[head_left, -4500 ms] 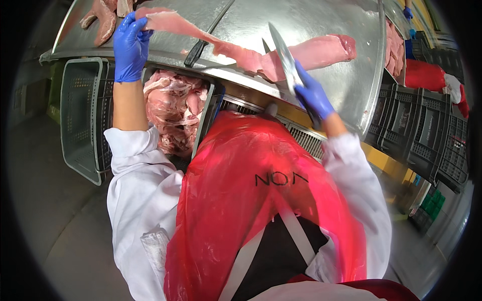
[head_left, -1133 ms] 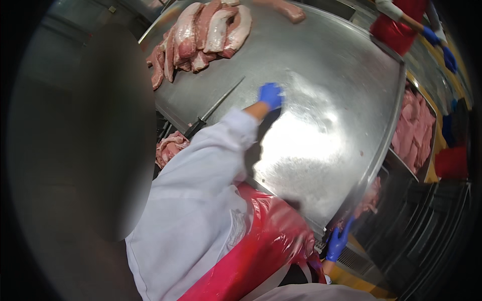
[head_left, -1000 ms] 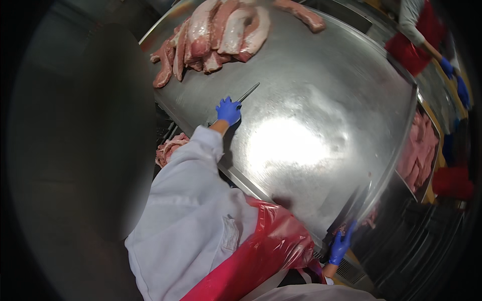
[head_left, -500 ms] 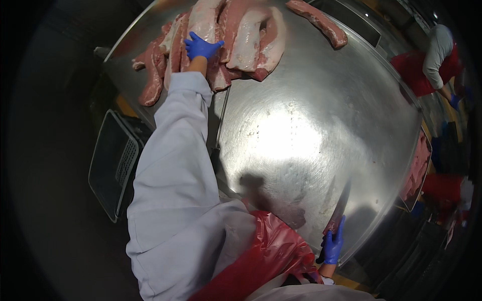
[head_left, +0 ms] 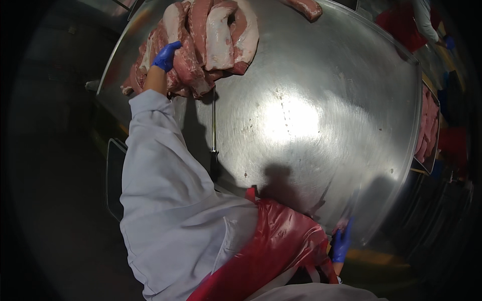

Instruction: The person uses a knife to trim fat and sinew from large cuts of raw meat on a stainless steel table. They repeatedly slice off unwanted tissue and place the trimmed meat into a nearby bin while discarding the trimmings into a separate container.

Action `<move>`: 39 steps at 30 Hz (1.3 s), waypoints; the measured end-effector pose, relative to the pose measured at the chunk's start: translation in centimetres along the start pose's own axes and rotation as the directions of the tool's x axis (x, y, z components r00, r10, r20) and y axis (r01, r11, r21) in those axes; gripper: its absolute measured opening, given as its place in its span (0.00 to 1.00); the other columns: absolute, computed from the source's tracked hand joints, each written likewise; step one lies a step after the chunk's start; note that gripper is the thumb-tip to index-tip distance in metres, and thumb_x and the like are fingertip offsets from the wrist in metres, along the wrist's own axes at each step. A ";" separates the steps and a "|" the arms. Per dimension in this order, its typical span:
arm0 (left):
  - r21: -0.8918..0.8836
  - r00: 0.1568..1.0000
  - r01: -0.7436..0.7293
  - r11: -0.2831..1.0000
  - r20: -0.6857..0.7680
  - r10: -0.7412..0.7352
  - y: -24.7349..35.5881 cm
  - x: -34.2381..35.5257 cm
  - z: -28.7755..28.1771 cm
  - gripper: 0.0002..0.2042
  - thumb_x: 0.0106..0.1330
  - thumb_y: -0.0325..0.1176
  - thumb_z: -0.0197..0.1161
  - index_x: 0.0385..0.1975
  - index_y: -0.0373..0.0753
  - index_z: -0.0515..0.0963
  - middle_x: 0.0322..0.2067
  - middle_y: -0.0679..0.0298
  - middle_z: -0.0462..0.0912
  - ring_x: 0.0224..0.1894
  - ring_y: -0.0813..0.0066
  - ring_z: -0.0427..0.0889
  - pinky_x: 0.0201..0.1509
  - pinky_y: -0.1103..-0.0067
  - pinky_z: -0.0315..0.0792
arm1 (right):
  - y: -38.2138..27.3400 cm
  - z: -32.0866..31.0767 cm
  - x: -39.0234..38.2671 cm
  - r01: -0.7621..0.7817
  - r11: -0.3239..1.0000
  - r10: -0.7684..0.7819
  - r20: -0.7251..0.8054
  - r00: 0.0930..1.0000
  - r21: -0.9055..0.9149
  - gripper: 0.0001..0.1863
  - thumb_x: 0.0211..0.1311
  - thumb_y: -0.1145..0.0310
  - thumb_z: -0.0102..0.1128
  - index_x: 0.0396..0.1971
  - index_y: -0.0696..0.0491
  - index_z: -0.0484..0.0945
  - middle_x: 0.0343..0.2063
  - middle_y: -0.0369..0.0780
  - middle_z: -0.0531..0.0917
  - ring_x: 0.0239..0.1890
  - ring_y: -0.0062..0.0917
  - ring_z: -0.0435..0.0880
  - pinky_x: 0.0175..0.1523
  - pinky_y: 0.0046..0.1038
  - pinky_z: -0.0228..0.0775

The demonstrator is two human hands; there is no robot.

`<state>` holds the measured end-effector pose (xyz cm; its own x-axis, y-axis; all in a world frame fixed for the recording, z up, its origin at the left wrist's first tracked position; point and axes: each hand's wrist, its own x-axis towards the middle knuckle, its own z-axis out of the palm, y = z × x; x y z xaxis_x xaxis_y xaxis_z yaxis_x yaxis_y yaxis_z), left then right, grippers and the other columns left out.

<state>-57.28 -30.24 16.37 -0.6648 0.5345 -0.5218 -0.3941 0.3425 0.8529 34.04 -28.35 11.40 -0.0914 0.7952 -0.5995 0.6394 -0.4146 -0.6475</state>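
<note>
A pile of long pork loins (head_left: pixel 219 42), pink meat with white fat, lies at the far left of the metal table. My left hand (head_left: pixel 166 56), in a blue glove, is closed on the edge of one loin (head_left: pixel 190 67), whose red side shows. At the table's near right edge, my right hand (head_left: pixel 341 244), also blue-gloved, is wrapped round a knife (head_left: pixel 351 203). Its blade points away from me over the table and is smeared by motion; the handle is mostly hidden.
A sharpening steel (head_left: pixel 214 120) lies on the metal table (head_left: pixel 351 100) below the pile. Another loin (head_left: pixel 305 8) rests at the far edge. Meat fills a bin (head_left: pixel 427 125) at right. A dark crate (head_left: pixel 114 175) stands left. A co-worker's sleeve (head_left: pixel 426 20) shows far right.
My left hand has gone from lying spread on the pile to gripping a loin, which has turned red side up. The view has shifted; my right hand still has the knife.
</note>
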 end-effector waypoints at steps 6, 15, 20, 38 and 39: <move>-0.105 0.929 -0.053 0.993 0.360 0.087 -9.3 -8.0 8.8 0.26 0.63 0.36 0.65 0.61 0.34 0.73 0.51 0.56 0.83 0.52 0.61 0.84 0.61 0.66 0.77 | 7.3 -2.1 2.1 0.308 0.951 -0.310 -0.095 0.946 -0.032 0.38 0.72 0.75 0.48 0.79 0.39 0.51 0.27 0.35 0.77 0.22 0.15 0.67 0.27 0.23 0.63; 0.839 0.970 -0.240 0.488 0.185 0.159 -30.4 -26.1 30.9 0.44 0.48 0.53 0.78 0.59 0.28 0.67 0.55 0.40 0.79 0.58 0.46 0.80 0.60 0.60 0.75 | 4.6 -7.4 3.0 0.217 0.975 -0.215 -0.052 0.975 0.053 0.40 0.69 0.76 0.50 0.79 0.39 0.50 0.24 0.33 0.74 0.22 0.15 0.65 0.27 0.23 0.65; 0.961 0.939 -0.250 0.117 0.211 0.274 -27.0 -25.2 41.4 0.56 0.43 0.64 0.79 0.65 0.29 0.59 0.60 0.37 0.70 0.60 0.37 0.75 0.62 0.55 0.73 | 6.6 -10.5 6.8 0.322 0.945 -0.318 -0.068 0.946 0.061 0.39 0.69 0.73 0.50 0.79 0.40 0.51 0.22 0.34 0.74 0.21 0.18 0.67 0.29 0.25 0.66; 0.402 0.869 -0.450 0.797 0.402 0.289 -24.8 -8.4 46.0 0.50 0.57 0.46 0.71 0.75 0.33 0.50 0.68 0.47 0.63 0.70 0.53 0.66 0.74 0.65 0.59 | 11.7 -16.2 11.3 0.373 0.922 -0.388 -0.232 0.892 -0.106 0.40 0.65 0.79 0.55 0.77 0.54 0.53 0.73 0.47 0.65 0.71 0.36 0.69 0.68 0.33 0.66; 0.486 0.812 -0.582 0.653 0.392 0.432 -25.5 -8.4 46.8 0.53 0.58 0.49 0.72 0.76 0.32 0.45 0.71 0.43 0.59 0.73 0.51 0.61 0.76 0.65 0.56 | 11.3 -16.0 12.7 0.347 0.931 -0.359 -0.116 0.926 -0.108 0.37 0.66 0.78 0.55 0.75 0.55 0.56 0.69 0.46 0.69 0.68 0.36 0.73 0.66 0.33 0.68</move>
<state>-11.89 -7.29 -1.81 -0.4610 0.8852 -0.0623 0.4376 0.2879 0.8518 52.33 -15.83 3.96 -0.2255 0.9366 -0.2682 0.6464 -0.0621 -0.7604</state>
